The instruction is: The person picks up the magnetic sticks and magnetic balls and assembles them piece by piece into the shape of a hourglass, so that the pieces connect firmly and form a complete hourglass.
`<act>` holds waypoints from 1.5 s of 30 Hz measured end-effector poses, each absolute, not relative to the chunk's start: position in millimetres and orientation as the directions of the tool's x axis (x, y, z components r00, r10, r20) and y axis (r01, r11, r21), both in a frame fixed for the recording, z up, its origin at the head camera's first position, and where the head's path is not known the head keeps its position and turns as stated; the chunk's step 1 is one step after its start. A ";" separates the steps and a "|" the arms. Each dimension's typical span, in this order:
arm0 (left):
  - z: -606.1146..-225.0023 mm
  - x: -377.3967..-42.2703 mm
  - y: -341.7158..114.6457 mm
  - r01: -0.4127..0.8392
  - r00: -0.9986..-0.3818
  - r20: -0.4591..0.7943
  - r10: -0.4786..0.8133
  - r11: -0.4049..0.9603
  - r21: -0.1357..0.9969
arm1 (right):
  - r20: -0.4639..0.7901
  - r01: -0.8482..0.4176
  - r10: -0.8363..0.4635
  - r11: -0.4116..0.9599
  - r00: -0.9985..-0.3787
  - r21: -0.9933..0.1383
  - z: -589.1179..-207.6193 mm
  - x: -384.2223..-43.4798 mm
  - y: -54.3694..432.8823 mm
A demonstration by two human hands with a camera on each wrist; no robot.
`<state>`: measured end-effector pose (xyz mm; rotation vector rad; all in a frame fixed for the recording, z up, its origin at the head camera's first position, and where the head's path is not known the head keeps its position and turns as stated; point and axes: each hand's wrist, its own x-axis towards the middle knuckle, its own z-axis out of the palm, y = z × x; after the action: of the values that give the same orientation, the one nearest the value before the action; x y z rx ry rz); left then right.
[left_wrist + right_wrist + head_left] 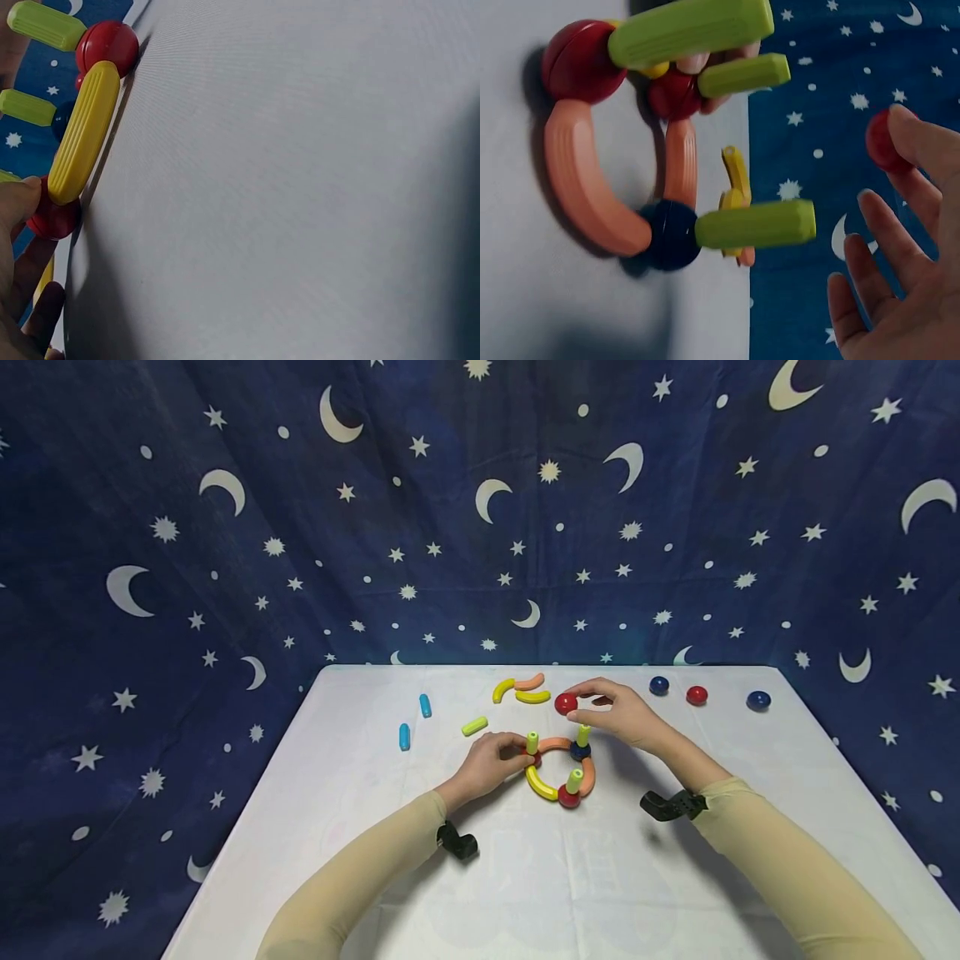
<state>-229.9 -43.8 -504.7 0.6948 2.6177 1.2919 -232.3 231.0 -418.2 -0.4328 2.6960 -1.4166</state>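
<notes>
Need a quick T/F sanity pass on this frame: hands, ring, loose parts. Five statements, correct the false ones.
1. The right hand pinches a red ball. True.
2. The left hand is empty. False: the left hand holds the ring's left red ball.
3. Three green rods stand on the ring. True.
4. All the ring's curved pieces are yellow. False: one yellow piece, two orange pieces.
5. Two blue sticks lie left of the ring. True.

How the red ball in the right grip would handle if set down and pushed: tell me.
The red ball would probably roll, since it looks round. It is likely stiff: the right grip pinches it with no visible dent. It may be a little slippery, as its surface looks smooth and shiny.
</notes>
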 end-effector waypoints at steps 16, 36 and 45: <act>-506.6 -233.3 -44.8 0.376 -0.867 0.100 0.489 0.507 0.776 | -0.045 -0.227 -0.467 0.509 -0.883 -0.830 -424.3 -246.8 205.1; -506.0 -233.5 -44.4 0.373 -0.868 0.104 0.486 0.498 0.783 | -0.056 -0.219 -0.481 0.497 -0.875 -0.839 -432.6 -247.4 200.5; -497.0 -230.8 -38.0 0.317 -0.855 0.143 0.498 0.284 0.905 | -0.057 -0.210 -0.473 0.492 -0.879 -0.845 -434.6 -246.0 202.3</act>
<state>-230.8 -38.0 -497.0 0.7627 2.3781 1.6137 -246.0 202.3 -434.6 -0.5779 2.4583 -1.3337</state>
